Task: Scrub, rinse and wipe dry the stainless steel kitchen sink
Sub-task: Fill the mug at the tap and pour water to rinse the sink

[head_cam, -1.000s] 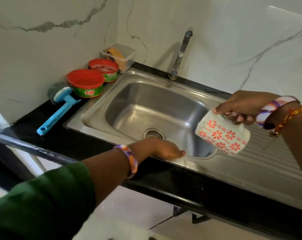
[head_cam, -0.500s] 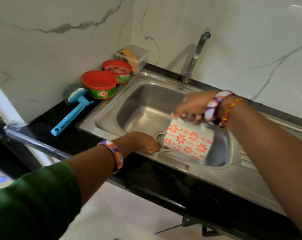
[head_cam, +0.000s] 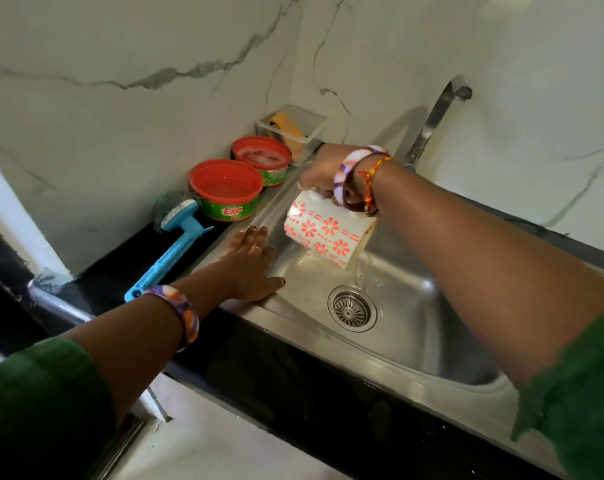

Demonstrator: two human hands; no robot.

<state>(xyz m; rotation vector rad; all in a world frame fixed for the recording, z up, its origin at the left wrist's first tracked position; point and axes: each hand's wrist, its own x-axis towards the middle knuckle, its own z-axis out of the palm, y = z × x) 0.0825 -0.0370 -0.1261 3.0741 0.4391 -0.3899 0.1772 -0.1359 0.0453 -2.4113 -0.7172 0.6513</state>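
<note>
The stainless steel sink (head_cam: 407,344) fills the middle of the view, its round drain (head_cam: 352,308) in the basin floor. My right hand (head_cam: 323,173) grips the handle of a white mug with red flowers (head_cam: 323,233), tipped over the sink's left side. Water runs from the mug's lip down beside the drain. My left hand (head_cam: 250,263) lies flat with straight fingers on the sink's left rim, just left of the mug.
A tap (head_cam: 435,116) stands behind the sink. On the black counter (head_cam: 286,379) left of the sink lie a blue-handled brush (head_cam: 170,251), two red-lidded soap tubs (head_cam: 226,188) and a clear box with a sponge (head_cam: 291,133). Marble wall behind.
My right hand carried the mug from the draining side across to the sink's left side, pouring water. My left hand slid from the front rim to the left rim.
</note>
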